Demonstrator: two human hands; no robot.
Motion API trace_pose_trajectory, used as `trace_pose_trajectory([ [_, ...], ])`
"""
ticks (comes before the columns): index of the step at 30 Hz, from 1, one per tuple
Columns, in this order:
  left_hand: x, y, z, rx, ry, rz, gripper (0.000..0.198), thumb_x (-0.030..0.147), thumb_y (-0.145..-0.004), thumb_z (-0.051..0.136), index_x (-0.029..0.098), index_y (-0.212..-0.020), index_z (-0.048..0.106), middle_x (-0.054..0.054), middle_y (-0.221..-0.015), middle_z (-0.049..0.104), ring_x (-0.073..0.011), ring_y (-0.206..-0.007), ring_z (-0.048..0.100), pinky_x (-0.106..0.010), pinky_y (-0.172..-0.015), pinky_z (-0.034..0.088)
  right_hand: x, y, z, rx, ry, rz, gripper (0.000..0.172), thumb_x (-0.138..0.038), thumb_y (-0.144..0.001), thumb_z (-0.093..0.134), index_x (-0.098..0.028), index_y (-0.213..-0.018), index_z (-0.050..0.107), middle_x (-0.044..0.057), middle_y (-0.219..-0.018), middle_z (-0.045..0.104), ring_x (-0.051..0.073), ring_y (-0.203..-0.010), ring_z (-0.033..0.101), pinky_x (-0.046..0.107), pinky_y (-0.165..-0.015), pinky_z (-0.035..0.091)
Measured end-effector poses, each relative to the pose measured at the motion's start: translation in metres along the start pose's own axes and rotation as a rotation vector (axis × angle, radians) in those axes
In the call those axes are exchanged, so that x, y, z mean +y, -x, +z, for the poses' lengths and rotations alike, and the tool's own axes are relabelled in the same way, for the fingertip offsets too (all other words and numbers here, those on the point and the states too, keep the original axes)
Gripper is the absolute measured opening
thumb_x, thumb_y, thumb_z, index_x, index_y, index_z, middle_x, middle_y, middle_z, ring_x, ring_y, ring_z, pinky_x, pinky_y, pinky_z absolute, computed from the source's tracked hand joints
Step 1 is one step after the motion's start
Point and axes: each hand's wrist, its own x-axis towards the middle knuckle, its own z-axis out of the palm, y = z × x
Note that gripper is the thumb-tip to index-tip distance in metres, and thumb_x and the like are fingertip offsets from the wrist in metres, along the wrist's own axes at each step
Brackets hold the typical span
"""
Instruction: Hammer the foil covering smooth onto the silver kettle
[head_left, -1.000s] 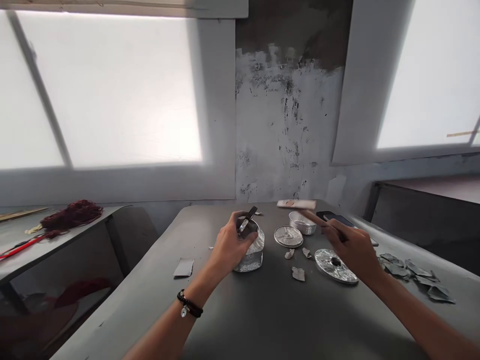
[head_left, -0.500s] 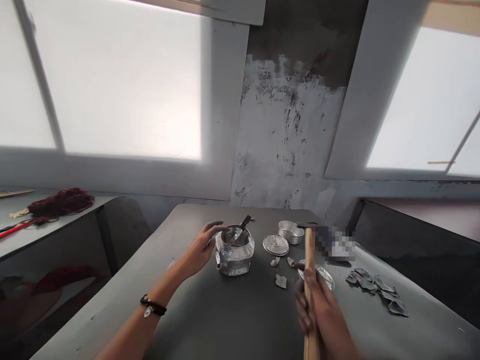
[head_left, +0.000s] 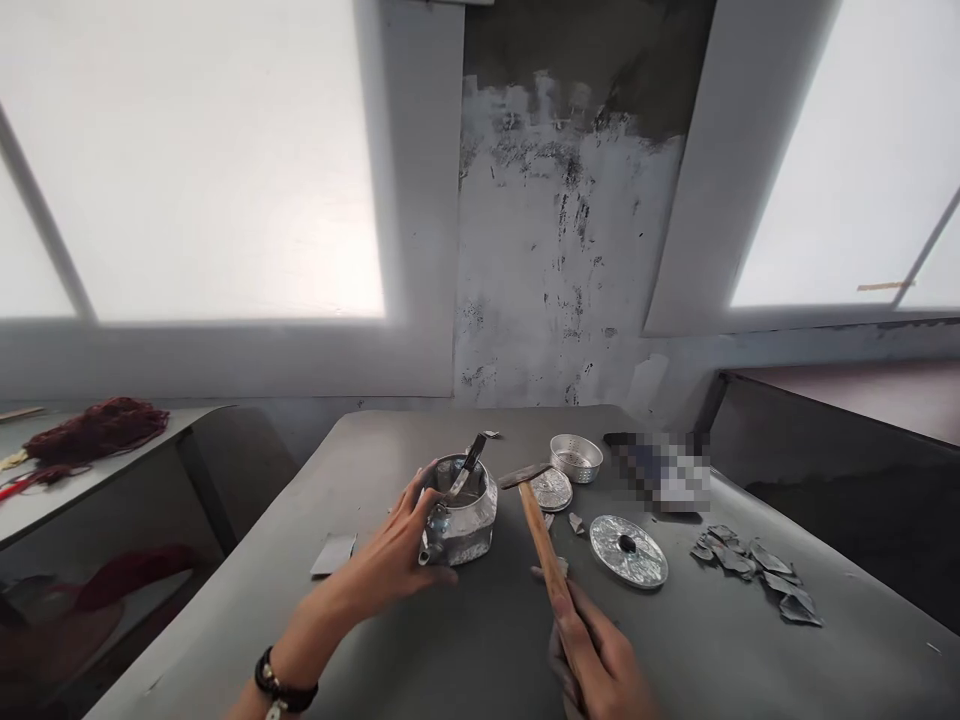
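Well, the squat silver kettle of dimpled metal point(head_left: 463, 538) stands upright on the smooth grey counter point(head_left: 465, 660), mouth uncovered, its short spout pointing to the near left. A flat black-and-silver strip point(head_left: 471, 462) slants up out of that mouth; whether it's fixed there I can't tell. The person's left hand point(head_left: 394, 560) curves about the kettle's spout side, its grip loose and open, thumb spread away from the fingers. In the right hand point(head_left: 600, 662), the grip is closed round the wooden handle of a dark-headed hammer point(head_left: 541, 535), head just beside the kettle. Past the head lie a flat round silver disc point(head_left: 553, 490) and a perforated silver bowl point(head_left: 576, 460), with a round silver lid bearing a black knob point(head_left: 646, 570) nearer the person. Crumpled grey scraps point(head_left: 754, 565) sit farther right. Behind them, a dark flat object point(head_left: 621, 441) is mostly blurred over, so any label on it is unreadable.
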Motion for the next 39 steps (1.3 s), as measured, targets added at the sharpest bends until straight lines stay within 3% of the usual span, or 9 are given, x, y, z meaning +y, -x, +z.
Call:
trace_pose_trajectory([
  [6, -0.016, -0.013, 0.027, 0.147, -0.074, 0.041, 0.040, 0.048, -0.099, 0.072, 0.030, -0.130, 0.054, -0.013, -0.178, 0.032, -0.0396, -0.158, 0.044, -0.055, -0.120, 0.052, 0.002, -0.002, 0.002, 0.052, 0.016, 0.037, 0.080, -0.091, -0.076, 0.072, -0.034, -0.132, 0.076, -0.007, -0.055, 0.031, 0.012, -0.044, 0.030, 0.026, -0.040, 0.028],
  [16, -0.010, -0.015, 0.022, 0.170, -0.044, 0.045, 0.030, 0.038, -0.103, 0.063, 0.028, -0.130, 0.056, -0.013, -0.181, 0.028, -0.0358, -0.152, 0.054, -0.049, -0.118, 0.054, 0.003, -0.002, 0.004, 0.022, -0.005, 0.050, 0.076, -0.093, -0.080, 0.066, -0.028, -0.115, 0.083, -0.008, -0.054, 0.027, 0.010, -0.044, 0.025, 0.026, -0.044, 0.031],
  [21, -0.025, -0.016, 0.003, 0.061, 0.024, 0.013, 0.074, 0.041, -0.099, 0.071, 0.038, -0.166, 0.040, -0.008, -0.186, 0.015, -0.0367, -0.166, 0.033, -0.052, -0.130, 0.039, -0.008, 0.002, 0.000, 0.094, -0.064, 0.068, 0.086, -0.095, -0.077, 0.068, -0.028, -0.131, 0.075, -0.009, -0.059, 0.032, 0.009, -0.046, 0.025, 0.022, -0.041, 0.027],
  [25, -0.046, -0.019, -0.008, 0.220, -0.010, -0.102, 0.104, 0.046, -0.086, 0.084, 0.034, -0.174, 0.028, -0.013, -0.182, 0.028, -0.0408, -0.167, 0.029, -0.055, -0.132, 0.035, -0.018, 0.015, -0.001, 0.177, -0.116, 0.048, 0.083, -0.091, -0.085, 0.064, -0.026, -0.136, 0.066, -0.010, -0.062, 0.037, 0.007, -0.042, 0.022, 0.024, -0.038, 0.026],
  [28, -0.061, -0.020, -0.009, 0.286, 0.045, -0.211, 0.101, 0.059, -0.086, 0.079, 0.026, -0.171, 0.035, -0.017, -0.176, 0.042, -0.0421, -0.164, 0.035, -0.058, -0.131, 0.033, -0.028, 0.018, -0.004, 0.248, -0.063, -0.091, 0.075, -0.085, -0.095, 0.056, -0.028, -0.144, 0.058, -0.009, -0.064, 0.044, 0.010, -0.040, 0.031, 0.026, -0.039, 0.034],
  [31, -0.070, -0.021, -0.007, 0.243, 0.138, -0.275, 0.086, 0.068, -0.084, 0.078, 0.021, -0.153, 0.059, -0.018, -0.159, 0.062, -0.0460, -0.158, 0.044, -0.056, -0.127, 0.039, -0.040, 0.002, -0.019, 0.267, 0.049, -0.335, 0.060, -0.071, -0.102, 0.058, -0.034, -0.149, 0.050, -0.007, -0.071, 0.054, 0.014, -0.049, 0.050, 0.028, -0.046, 0.045],
  [34, -0.068, -0.024, -0.004, 0.155, 0.272, -0.234, 0.065, 0.068, -0.094, 0.068, 0.019, -0.136, 0.071, -0.015, -0.136, 0.078, -0.0397, -0.131, 0.069, -0.048, -0.113, 0.053, -0.054, -0.032, -0.041, 0.170, 0.333, -0.702, 0.036, -0.047, -0.115, 0.041, -0.035, -0.149, 0.046, -0.004, -0.076, 0.059, 0.015, -0.054, 0.054, 0.028, -0.051, 0.049],
  [36, -0.064, -0.027, 0.000, 0.121, 0.320, -0.201, 0.057, 0.065, -0.098, 0.064, 0.019, -0.131, 0.073, -0.012, -0.127, 0.081, -0.0341, -0.120, 0.074, -0.043, -0.108, 0.056, -0.062, -0.059, -0.057, 0.063, 0.577, -0.943, 0.033, -0.037, -0.116, 0.034, -0.031, -0.142, 0.053, -0.002, -0.077, 0.061, 0.016, -0.057, 0.056, 0.030, -0.057, 0.051],
  [39, -0.061, -0.031, 0.010, 0.100, 0.387, -0.166, 0.050, 0.059, -0.098, 0.067, 0.018, -0.126, 0.074, -0.010, -0.121, 0.082, -0.0314, -0.117, 0.073, -0.042, -0.108, 0.054, -0.070, -0.093, -0.076, -0.071, 0.719, -1.109, 0.029, -0.039, -0.113, 0.045, -0.029, -0.132, 0.064, 0.000, -0.074, 0.065, 0.017, -0.057, 0.058, 0.032, -0.061, 0.050],
])
